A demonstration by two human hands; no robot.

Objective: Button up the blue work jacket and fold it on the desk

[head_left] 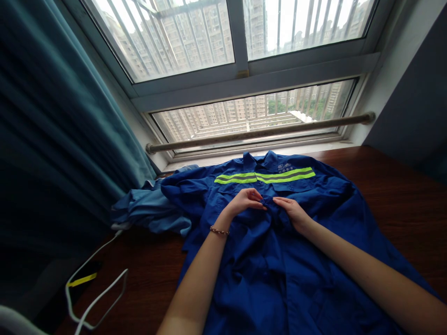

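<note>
A: Hand positions?
B: Left hand [244, 201] and right hand [292, 211] meet, fingertips pinching the front placket of the blue work shirt [272, 274], below its reflective stripe [265, 177].
A: Shirt orientation?
B: Front up on the wooden table [401, 204]. Long axis runs from the person to the window [244, 111], collar at the far end. Chest print [284, 166] is unreadable.

Right of the fingers [254, 194], past the blue shirt [272, 274]: bare worktop [401, 200], open. Left: crumpled light-blue cloth [150, 211], then curtain [52, 139]. Beyond: metal rail [258, 132], window [195, 37]. Nearer left: white cable [98, 295].
</note>
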